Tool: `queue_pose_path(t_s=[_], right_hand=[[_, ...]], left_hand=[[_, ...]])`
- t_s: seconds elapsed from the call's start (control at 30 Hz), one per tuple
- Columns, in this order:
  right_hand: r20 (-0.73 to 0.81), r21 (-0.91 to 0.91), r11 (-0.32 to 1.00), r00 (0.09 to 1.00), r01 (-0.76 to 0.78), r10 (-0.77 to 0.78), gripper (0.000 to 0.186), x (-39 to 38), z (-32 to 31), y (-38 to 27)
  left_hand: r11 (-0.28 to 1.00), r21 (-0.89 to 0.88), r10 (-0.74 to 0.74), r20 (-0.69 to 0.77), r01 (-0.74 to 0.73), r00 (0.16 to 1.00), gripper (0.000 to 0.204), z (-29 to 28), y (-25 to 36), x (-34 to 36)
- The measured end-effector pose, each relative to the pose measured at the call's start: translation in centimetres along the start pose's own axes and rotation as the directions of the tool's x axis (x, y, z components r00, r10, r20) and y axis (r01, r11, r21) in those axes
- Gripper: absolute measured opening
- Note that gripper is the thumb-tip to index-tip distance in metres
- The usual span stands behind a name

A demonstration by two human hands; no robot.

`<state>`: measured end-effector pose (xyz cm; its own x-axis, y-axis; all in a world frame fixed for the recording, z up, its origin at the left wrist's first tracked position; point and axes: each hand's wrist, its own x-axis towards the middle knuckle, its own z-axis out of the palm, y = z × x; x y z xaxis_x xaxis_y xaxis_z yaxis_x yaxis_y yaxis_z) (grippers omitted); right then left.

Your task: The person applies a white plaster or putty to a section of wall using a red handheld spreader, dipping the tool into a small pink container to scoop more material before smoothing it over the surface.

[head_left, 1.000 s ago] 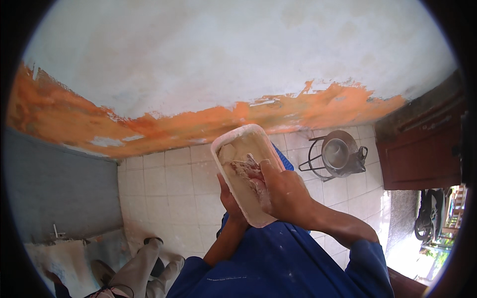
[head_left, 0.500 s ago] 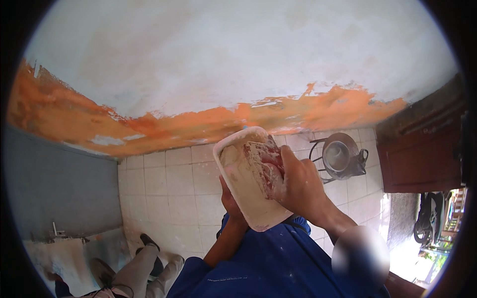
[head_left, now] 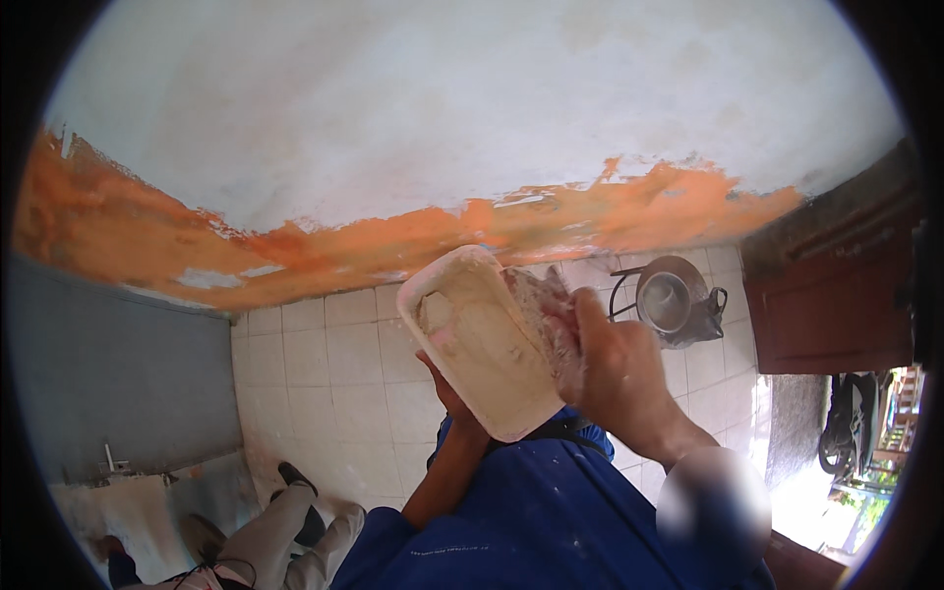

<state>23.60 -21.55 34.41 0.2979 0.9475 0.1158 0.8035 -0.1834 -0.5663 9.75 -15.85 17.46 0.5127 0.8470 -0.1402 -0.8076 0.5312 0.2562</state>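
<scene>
Beige putty (head_left: pixel 492 344): holding in a rectangular tub (head_left: pixel 442 265) before the blue shirt (head_left: pixel 531 501).
With the left hand (head_left: pixel 454 393), supporting the tub's left side; with the right hand (head_left: pixel 629 359), grasping a putty-caked flat spreader (head_left: pixel 526 295) at the right rim. Possibly risking drips on the floor tiles (head_left: pixel 691 393) by overloading the spreader, or tipping the tub by pressing that rim too hard.

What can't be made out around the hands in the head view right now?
All in the head view:
Left hand: most of its fingers, hidden by the tray.
Paste-coated tool: its gripped part, hidden by the right hand.
Right forearm: its elbow end, blurred out.
Other person's legs: the upper body above them, mostly cut off by the lower edge.
</scene>
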Motion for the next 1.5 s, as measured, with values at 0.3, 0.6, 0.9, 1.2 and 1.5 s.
queue_pose_path(t_s=[0.3, 0.6, 0.9, 1.2, 1.5], right_hand=[[-0.029, -0.111, 0.992, 0.998, 0.053, -0.057, 0.037, -1.3, 1.7, -0.3], [0.096, -0.283, 0.95, 0.989, 0.134, -0.111, 0.039, -1.2, 1.3, -0.8], [0.087, -0.173, 0.979, 0.991, 0.112, -0.099, 0.034, 0.7, 2.0, 0.9], [0.104, -0.044, 0.992, 0.989, 0.114, -0.109, 0.025, 3.0, 0.5, 0.0], [0.153, 0.203, 0.979, 0.988, -0.003, -0.029, 0.025, 0.7, 1.5, -0.5]], left_hand=[[0.994, 0.098, -0.041, -0.075, 0.049, 0.996, 0.07, -3.3, -0.9, 0.2], [0.973, 0.206, -0.097, -0.025, 0.1, 0.995, 0.075, -1.5, -0.7, -0.2], [0.988, 0.09, -0.133, 0.043, 0.129, 0.99, 0.073, 1.2, -0.3, -0.1], [0.98, 0.152, -0.13, 0.021, 0.125, 0.991, 0.07, 1.2, 0.0, -0.4], [0.987, -0.02, -0.159, 0.103, 0.161, 0.982, 0.063, 2.1, 0.2, -0.4]])
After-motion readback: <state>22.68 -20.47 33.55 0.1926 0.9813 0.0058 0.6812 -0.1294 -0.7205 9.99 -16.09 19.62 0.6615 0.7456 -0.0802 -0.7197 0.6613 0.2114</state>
